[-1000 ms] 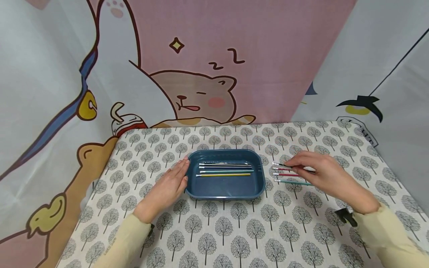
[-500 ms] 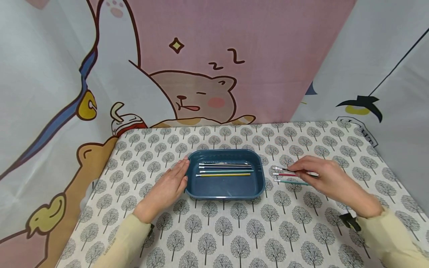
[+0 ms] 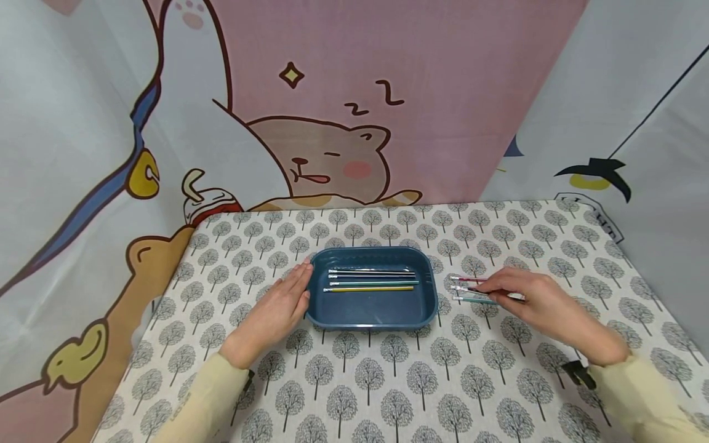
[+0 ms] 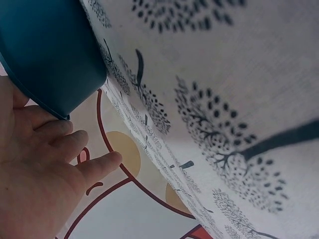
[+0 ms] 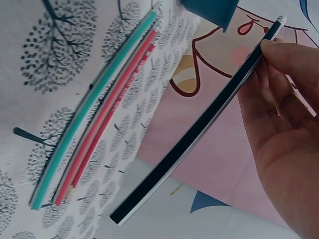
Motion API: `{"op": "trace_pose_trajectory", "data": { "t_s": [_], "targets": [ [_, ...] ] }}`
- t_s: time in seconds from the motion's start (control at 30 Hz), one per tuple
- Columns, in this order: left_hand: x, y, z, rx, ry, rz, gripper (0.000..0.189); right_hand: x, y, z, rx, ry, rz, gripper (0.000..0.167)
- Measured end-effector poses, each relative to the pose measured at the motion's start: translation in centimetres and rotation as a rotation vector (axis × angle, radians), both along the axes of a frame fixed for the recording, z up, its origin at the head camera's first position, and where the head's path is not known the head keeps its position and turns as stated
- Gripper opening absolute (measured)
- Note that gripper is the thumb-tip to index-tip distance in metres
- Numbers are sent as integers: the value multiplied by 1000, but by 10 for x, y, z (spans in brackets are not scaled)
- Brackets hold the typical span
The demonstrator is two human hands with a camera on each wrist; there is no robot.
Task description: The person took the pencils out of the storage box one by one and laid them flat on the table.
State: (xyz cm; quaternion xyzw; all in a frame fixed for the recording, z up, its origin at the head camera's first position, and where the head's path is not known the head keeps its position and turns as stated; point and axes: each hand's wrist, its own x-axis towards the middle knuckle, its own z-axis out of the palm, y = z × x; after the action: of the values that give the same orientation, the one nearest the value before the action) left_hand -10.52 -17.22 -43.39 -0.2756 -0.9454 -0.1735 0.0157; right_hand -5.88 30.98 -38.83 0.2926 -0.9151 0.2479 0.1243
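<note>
My right hand (image 3: 532, 298) pinches a black pencil (image 5: 194, 129) near its eraser end, thumb against the fingers. It hovers over the table right of the blue tray (image 3: 376, 311). Beneath it two red pencils (image 5: 102, 117) and a green pencil (image 5: 89, 109) lie side by side on the cloth, eraser ends toward the tray. Flat against the tray's left rim, my left hand (image 3: 279, 304) touches it with straight fingers. Inside the tray lie two dark pencils, a green pencil and a yellow pencil (image 3: 382, 288), roughly parallel, erasers to the left.
A white tablecloth (image 3: 393, 381) with grey tree prints covers the table. Behind it and along both sides hangs a cartoon-printed curtain (image 3: 443, 92), close to the table's back edge.
The right hand has brought the black pencil toward the near side, from the far end of the row to over the nearer pencils. The left hand and tray have stayed put.
</note>
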Motion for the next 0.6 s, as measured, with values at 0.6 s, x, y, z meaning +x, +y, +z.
{"op": "trace_pose_trajectory", "data": {
  "t_s": [0.6],
  "targets": [
    [0, -1, 0, -11, -12, 4, 57, 1, 8, -25, 55, -63, -13, 44]
  ]
}}
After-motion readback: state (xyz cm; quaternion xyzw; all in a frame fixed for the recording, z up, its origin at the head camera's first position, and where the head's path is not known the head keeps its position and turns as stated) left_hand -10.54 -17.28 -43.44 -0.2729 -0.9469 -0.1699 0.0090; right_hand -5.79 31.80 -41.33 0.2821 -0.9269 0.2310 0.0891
